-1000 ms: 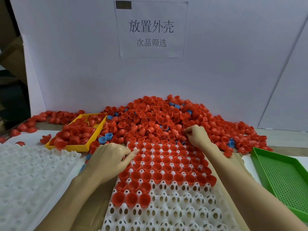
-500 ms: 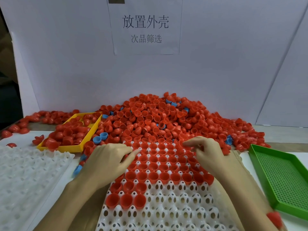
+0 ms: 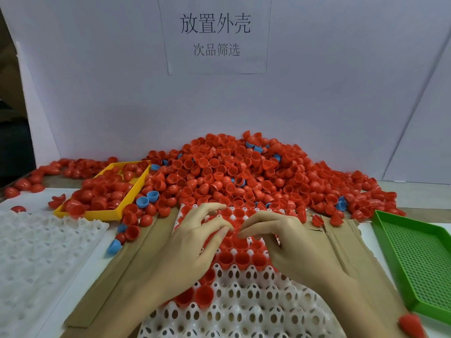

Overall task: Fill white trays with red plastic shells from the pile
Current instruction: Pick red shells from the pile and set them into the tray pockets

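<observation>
A big pile of red plastic shells [image 3: 244, 172] lies against the back wall. In front of it a white tray [image 3: 244, 298] sits on cardboard, with red shells seated in its far rows and open cells in its near rows. My left hand [image 3: 192, 250] and my right hand [image 3: 290, 247] both hover over the filled rows. Their lightly curved fingertips almost meet above the shells in the tray's middle. I see no shell gripped in either hand. The shells under my palms are hidden.
A second white tray [image 3: 36, 252] lies at the left. A yellow tray [image 3: 102, 214] holds red shells at the back left, and a green perforated tray [image 3: 415, 259] stands at the right. A few blue shells [image 3: 146, 198] are mixed in. One red shell [image 3: 411, 324] lies at the lower right.
My right hand came back from the pile's edge to the tray's middle. My left hand slid right onto the filled rows until the fingertips nearly met.
</observation>
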A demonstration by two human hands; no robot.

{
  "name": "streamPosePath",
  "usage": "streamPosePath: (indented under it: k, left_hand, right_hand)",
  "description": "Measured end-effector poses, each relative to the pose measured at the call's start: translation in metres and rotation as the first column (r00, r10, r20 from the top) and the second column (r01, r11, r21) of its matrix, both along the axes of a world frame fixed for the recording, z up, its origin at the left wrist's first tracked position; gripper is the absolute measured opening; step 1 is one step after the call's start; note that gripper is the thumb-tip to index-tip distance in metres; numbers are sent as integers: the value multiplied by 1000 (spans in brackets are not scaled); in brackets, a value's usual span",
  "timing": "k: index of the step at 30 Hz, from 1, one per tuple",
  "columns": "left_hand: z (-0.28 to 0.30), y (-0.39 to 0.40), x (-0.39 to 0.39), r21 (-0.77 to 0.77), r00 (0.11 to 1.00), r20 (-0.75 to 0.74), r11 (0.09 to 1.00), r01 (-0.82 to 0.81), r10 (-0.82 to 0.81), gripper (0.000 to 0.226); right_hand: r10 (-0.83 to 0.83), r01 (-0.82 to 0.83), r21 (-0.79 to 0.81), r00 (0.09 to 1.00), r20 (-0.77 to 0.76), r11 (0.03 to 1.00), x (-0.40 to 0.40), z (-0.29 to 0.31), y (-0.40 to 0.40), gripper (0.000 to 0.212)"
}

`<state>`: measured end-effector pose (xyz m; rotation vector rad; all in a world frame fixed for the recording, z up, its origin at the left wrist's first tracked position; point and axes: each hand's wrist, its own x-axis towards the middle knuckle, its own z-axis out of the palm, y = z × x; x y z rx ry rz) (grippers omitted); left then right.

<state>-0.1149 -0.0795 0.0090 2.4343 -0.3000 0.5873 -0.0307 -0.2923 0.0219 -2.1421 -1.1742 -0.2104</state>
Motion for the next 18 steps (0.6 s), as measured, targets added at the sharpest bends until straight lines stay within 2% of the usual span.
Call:
streamPosePath:
  k: [2,6,9,12,14,18]
  left_hand:
    - [0,1,1,-21,999,2,999,34,-34,23]
    - [-1,0,2,-178,988,-29,973,146,-153,17]
    - [0,1,2,-298,983,-85,945,131,-163,17]
    - [2,4,3,-414,956,-202,903,113,-212,29]
    - [3,4,2,-426,942,-253,900,97,-221,32]
    - [6,4,-1,-383,955,-242,921,68,-171,30]
  right_hand:
    - [-8,8,3,1000,-5,1000,-1,1,0,53]
    - [-13,15,39,998,-56,999,-2,3,-3,56]
    - [-6,20,94,989,-147,995,-3,5,-4,56]
    - [28,1,143,980,-199,990,-5,6,-4,56]
    - [52,-20,155,977,-208,988,-6,7,-3,56]
    - [91,-55,152,967,-240,987,-8,5,1,55]
